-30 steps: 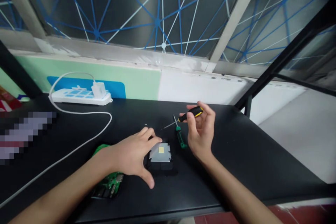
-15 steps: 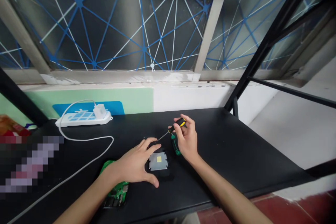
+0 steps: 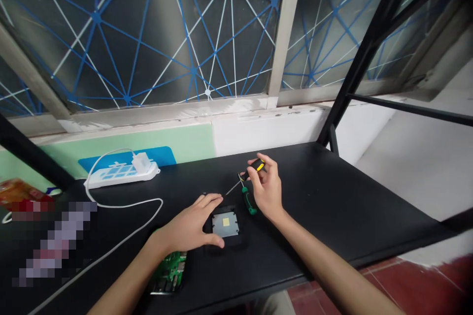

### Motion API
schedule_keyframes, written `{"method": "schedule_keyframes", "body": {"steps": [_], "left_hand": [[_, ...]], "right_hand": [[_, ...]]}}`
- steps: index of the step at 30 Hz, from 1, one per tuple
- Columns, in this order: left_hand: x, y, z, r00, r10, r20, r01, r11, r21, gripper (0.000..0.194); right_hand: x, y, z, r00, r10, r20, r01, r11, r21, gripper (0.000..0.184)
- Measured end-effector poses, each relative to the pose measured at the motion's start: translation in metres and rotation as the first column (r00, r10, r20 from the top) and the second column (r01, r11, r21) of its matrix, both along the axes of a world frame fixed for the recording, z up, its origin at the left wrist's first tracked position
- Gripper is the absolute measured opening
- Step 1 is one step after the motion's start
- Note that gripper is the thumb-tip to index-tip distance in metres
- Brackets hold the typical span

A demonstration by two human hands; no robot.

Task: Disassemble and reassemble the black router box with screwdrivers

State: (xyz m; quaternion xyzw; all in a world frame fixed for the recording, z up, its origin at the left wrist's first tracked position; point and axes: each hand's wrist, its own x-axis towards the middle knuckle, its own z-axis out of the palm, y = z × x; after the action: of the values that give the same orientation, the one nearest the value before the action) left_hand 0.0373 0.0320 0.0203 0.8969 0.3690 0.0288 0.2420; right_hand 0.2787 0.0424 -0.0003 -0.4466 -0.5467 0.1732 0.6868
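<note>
My right hand (image 3: 268,189) is closed around the black and yellow handle of a screwdriver (image 3: 256,169). Its thin shaft slants down to the left, and the tip is by the fingertips of my left hand (image 3: 195,221). That hand has its thumb spread from the fingers at the left side of a black case with a silver metal plate (image 3: 224,229) and a small yellow square. Whether the fingers touch the tip I cannot tell. A green-handled screwdriver (image 3: 249,202) lies on the table just left of my right hand. Under my left forearm, a green circuit board (image 3: 172,270) is partly hidden.
A white power strip (image 3: 121,173) with a plugged-in charger (image 3: 142,163) stands at the back left of the black table (image 3: 340,206). Its white cable (image 3: 121,238) runs across the left side. A red and orange packet (image 3: 24,197) lies far left. Black frame posts rise at both sides.
The camera view has tilted and shifted slightly. My left fingers have drawn closer together near the screwdriver tip. My right hand still grips the yellow and black screwdriver.
</note>
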Motion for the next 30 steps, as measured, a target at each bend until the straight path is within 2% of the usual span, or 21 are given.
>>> {"method": "schedule_keyframes", "body": {"steps": [5, 9, 16, 20, 30], "left_hand": [[0.001, 0.001, -0.007, 1.0, -0.012, -0.013, 0.012, 1.0, 0.02, 0.096], [0.001, 0.001, -0.009, 1.0, -0.03, 0.005, 0.029, 0.998, 0.054, 0.092], [0.004, 0.0, -0.012, 0.996, -0.043, 0.075, 0.032, 0.989, 0.143, 0.088], [0.006, -0.001, -0.01, 0.994, -0.049, 0.102, 0.031, 0.985, 0.169, 0.091], [0.008, -0.004, -0.005, 0.99, -0.093, 0.106, 0.075, 0.983, 0.167, 0.076]], "right_hand": [[0.0, -0.003, -0.001, 0.997, -0.016, 0.07, 0.016, 1.0, -0.01, 0.042], [-0.003, -0.01, 0.003, 0.988, 0.027, 0.149, -0.026, 1.0, -0.01, 0.034], [-0.01, -0.017, 0.002, 0.968, 0.079, 0.236, -0.078, 0.997, -0.014, 0.032], [-0.013, -0.02, -0.001, 0.964, 0.085, 0.251, -0.087, 0.996, -0.005, 0.033], [-0.014, -0.019, -0.006, 0.969, 0.076, 0.234, -0.085, 0.996, 0.027, 0.034]]}}
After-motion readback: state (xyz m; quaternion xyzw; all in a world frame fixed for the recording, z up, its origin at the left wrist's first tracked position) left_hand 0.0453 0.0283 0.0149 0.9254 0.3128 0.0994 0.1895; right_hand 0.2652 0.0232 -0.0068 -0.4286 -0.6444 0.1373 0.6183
